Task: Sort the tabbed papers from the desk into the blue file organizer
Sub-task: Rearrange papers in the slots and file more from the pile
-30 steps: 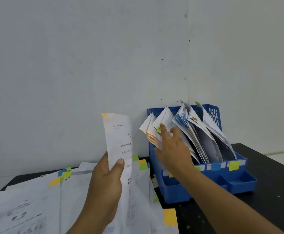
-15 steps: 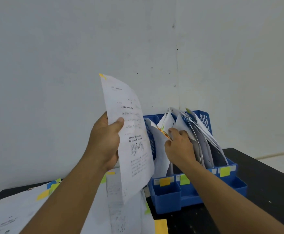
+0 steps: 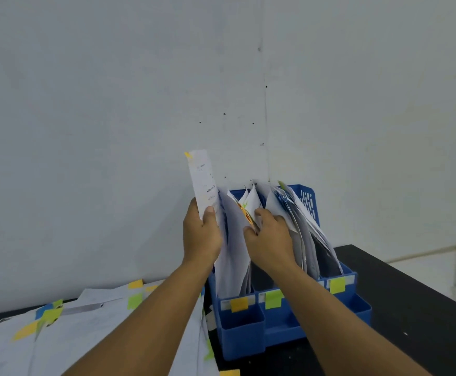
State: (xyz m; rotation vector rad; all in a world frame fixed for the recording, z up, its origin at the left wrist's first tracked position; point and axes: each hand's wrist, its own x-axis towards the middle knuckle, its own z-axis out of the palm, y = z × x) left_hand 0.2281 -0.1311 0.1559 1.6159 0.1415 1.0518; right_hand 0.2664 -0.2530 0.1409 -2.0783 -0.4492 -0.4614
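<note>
Since 0.5 s ago the left hand (image 3: 201,234) swung its pinched yellow-tabbed paper (image 3: 204,183) upright beside the blue file organizer (image 3: 283,318)'s leftmost slot; right hand (image 3: 269,237) grips filed sheets (image 3: 251,207) aside, just right.

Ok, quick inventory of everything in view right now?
organizer: one, blue, on the desk's right part, by the wall
slot labels: three sticky tabs, orange, green, yellow, along the organizer's front
filed papers: several, white, standing in the slots
held paper: one, white, orange tab at its top, over the leftmost slot
loose papers: a spread, white with coloured tabs, desk's left
desk: one, black
left hand: grips the held paper
right hand: parts the filed papers
</note>
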